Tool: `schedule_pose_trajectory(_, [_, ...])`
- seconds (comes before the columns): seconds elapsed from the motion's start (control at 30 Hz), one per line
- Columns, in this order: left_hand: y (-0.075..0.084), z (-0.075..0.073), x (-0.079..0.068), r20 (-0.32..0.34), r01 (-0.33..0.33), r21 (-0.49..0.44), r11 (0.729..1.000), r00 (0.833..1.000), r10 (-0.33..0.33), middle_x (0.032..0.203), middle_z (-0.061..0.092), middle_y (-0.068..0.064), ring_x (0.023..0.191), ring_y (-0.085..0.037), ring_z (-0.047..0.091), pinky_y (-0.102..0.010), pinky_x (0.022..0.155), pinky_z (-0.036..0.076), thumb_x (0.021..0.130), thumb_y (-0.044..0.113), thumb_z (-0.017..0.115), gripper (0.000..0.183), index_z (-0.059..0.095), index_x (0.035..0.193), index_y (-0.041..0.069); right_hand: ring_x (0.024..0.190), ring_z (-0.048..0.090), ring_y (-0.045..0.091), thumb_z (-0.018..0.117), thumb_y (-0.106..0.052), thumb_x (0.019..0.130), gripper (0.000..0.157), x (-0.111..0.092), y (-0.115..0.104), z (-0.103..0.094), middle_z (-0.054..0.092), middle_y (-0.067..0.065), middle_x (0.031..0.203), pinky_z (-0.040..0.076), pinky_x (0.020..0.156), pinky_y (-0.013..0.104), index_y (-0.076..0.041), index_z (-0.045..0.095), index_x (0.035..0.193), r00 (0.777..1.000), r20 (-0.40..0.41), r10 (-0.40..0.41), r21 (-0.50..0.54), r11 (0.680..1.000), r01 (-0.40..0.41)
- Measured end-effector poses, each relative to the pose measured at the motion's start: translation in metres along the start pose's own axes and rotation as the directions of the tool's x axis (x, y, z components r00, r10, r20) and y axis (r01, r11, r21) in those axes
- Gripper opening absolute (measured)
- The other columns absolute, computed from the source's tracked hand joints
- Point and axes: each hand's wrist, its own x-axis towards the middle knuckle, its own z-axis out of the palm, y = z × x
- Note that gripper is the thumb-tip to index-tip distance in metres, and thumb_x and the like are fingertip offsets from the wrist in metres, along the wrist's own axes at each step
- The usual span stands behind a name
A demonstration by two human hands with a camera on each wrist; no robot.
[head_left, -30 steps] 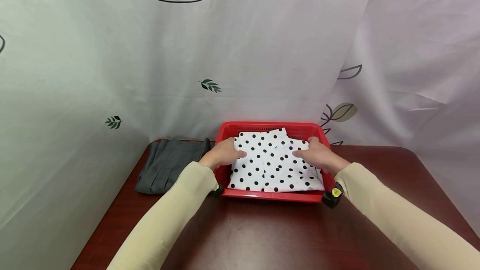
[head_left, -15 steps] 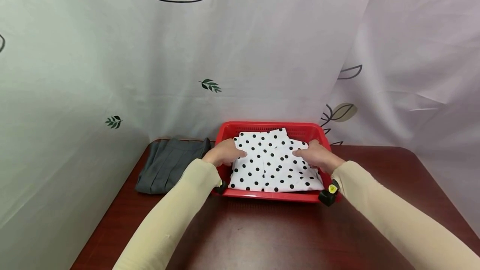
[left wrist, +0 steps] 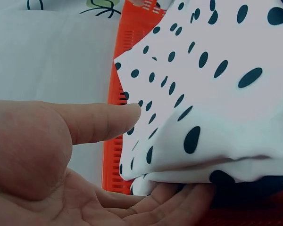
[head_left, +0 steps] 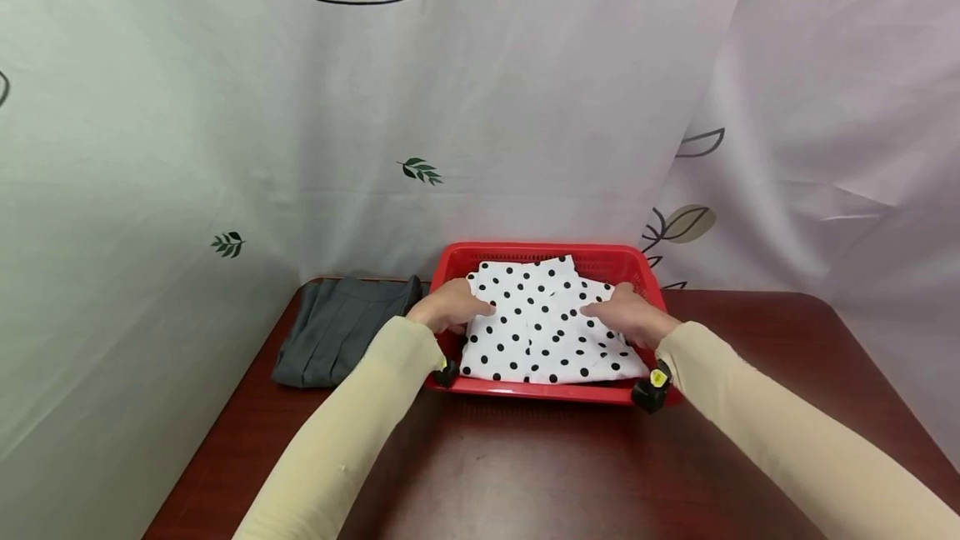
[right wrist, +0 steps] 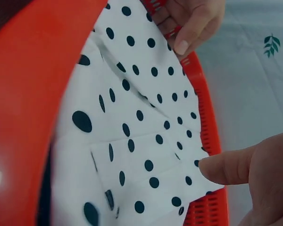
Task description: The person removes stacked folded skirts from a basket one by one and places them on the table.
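A folded white garment with black polka dots (head_left: 547, 332) lies inside a red plastic basket (head_left: 543, 391). At its left side is my left hand (head_left: 452, 304); the thumb (left wrist: 101, 122) extends over the garment's edge while the other fingers (left wrist: 179, 202) lie stretched under its folded layers. On the opposite side, my right hand (head_left: 632, 313) reaches into the basket. Its straight thumb (right wrist: 228, 167) overlaps the garment's edge, and its other fingers are mostly hidden. Dark fabric (left wrist: 259, 192) shows beneath the dotted layers in the left wrist view.
A dark grey folded, pleated cloth (head_left: 341, 332) lies left of the basket on the reddish-brown table (head_left: 510, 473). A pale printed curtain (head_left: 540, 123) hangs close behind the basket and along both sides. Small black cameras (head_left: 649, 392) sit on the wrists.
My right hand has shifted slightly left, further over the garment, and its wrist has moved inward. My left forearm has edged right. Garment and basket stay nearly where they were.
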Motion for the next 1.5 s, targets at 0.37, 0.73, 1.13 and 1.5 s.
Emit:
schedule_pose_trajectory(0.37, [-0.004, -0.002, 0.002, 0.040, -0.010, -0.078, 0.997, 0.999, 0.014, 0.100, 0.066, -0.013, 0.081, -0.023, 0.069, -0.037, 0.074, 0.060, 0.090, 0.015, 0.074, 0.030, 0.063, 0.112, -0.003, 0.136, 0.026, 0.047, 0.066, -0.022, 0.095, 0.096, 0.003, 0.010, -0.004, 0.014, 0.038, 0.151, 0.035, 0.112, 0.054, 0.017, -0.003, 0.151, 1.000, 0.014, 0.006, 0.036, 0.999, -0.006])
schedule_pose_trajectory(0.73, [-0.002, 0.000, -0.001, 0.109, -0.015, -0.120, 0.993, 0.994, 0.029, 0.102, 0.068, -0.014, 0.082, -0.024, 0.072, -0.042, 0.073, 0.061, 0.090, 0.009, 0.073, 0.032, 0.061, 0.117, -0.002, 0.082, 0.066, 0.025, 0.071, -0.010, 0.090, 0.052, 0.002, 0.020, -0.012, 0.060, 0.022, 0.105, 0.058, 0.069, 0.030, 0.013, 0.042, 0.126, 0.999, -0.017, -0.050, 0.025, 0.998, 0.051])
schedule_pose_trajectory(1.13, [-0.007, -0.002, -0.004, 0.111, -0.052, -0.123, 0.991, 0.992, 0.066, 0.103, 0.069, -0.012, 0.088, -0.024, 0.070, -0.047, 0.078, 0.060, 0.091, 0.003, 0.070, 0.029, 0.061, 0.118, -0.002, 0.093, 0.067, 0.030, 0.067, -0.005, 0.094, 0.051, 0.000, 0.022, -0.009, 0.055, 0.026, 0.116, 0.059, 0.076, 0.035, 0.013, 0.038, 0.133, 0.996, -0.006, -0.091, 0.105, 0.990, 0.091])
schedule_pose_trajectory(1.5, [-0.004, -0.010, -0.009, 0.074, -0.050, -0.107, 0.993, 0.996, 0.058, 0.109, 0.062, -0.013, 0.096, -0.026, 0.066, -0.045, 0.082, 0.059, 0.091, 0.006, 0.072, 0.034, 0.055, 0.120, -0.002, 0.084, 0.073, 0.026, 0.062, 0.002, 0.095, 0.049, -0.006, 0.024, -0.014, 0.061, 0.026, 0.116, 0.061, 0.073, 0.038, 0.011, 0.040, 0.138, 0.984, -0.022, -0.174, 0.236, 0.956, 0.174])
